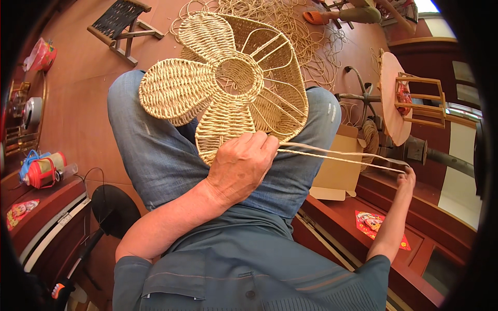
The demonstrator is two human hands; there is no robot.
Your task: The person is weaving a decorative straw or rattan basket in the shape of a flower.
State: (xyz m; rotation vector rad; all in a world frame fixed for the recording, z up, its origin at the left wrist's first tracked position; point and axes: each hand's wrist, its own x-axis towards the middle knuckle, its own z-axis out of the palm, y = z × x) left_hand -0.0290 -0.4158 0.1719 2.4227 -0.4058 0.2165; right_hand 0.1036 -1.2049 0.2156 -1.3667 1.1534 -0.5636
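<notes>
- Left hand bends over the low edge of the basket and touches it. Its fingers are curled close together. The tips are hidden, so I cannot tell what they pinch.
- Right hand is out to the side, well apart from the left hand. Its fingers are squeezed shut on the cord.
- That cord runs in two long, thin lines from beside the left hand to the right hand. One line looks twisty, like a little rope.
- Just above the left hand, the basket sits on the person's legs, on blue jeans. It is tan and bumpy, with strands going over and under. Its top looks like a flower with fat, round petals and a round hole in the middle.
- Up and to the right of the left hand, some petals are only bare wires, bent into loops. The woven side of the basket shows behind them.
- Far above the left hand, a messy heap of tan rope lies on the floor in curly loops.
- Between the two hands, but lower than the cord, is a flat-sided brown cardboard box.
- Above the right hand is a smooth, round wooden board.
- Below the right hand is a shiny red paper picture.
</notes>
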